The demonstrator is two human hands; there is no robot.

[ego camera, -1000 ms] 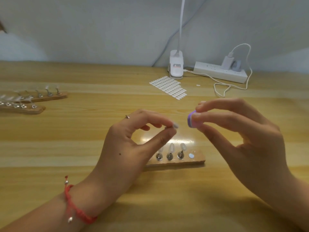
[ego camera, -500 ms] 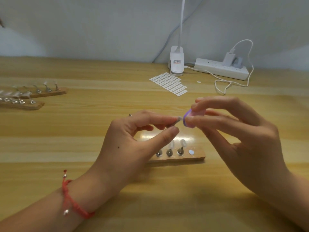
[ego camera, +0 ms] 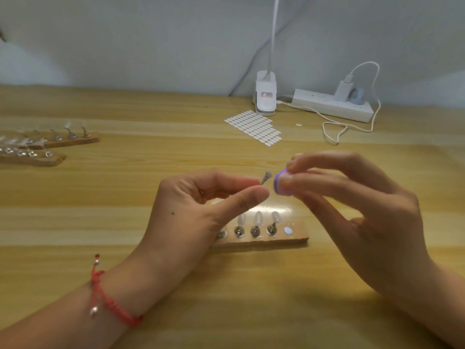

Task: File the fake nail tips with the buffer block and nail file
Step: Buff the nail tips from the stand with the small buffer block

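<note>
My left hand (ego camera: 198,210) pinches a small nail tip on a metal stand (ego camera: 266,178) between thumb and forefinger, raised above the table. My right hand (ego camera: 357,210) holds a purple buffer block (ego camera: 279,185) in its fingertips, just right of the nail tip; whether they touch is unclear. Below the hands lies a wooden holder strip (ego camera: 281,240) with three clear nail tips (ego camera: 258,219) standing on metal stands and one white sticker dot.
Two more wooden strips with nail tips (ego camera: 50,144) lie at the far left. A sheet of white adhesive dots (ego camera: 254,127), a clip lamp base (ego camera: 266,99), a power strip (ego camera: 332,104) and a looped white cable (ego camera: 352,127) sit at the back.
My hands came together so the block met the nail tip, then parted slightly. The nail tip now points up and right, showing its metal stand.
</note>
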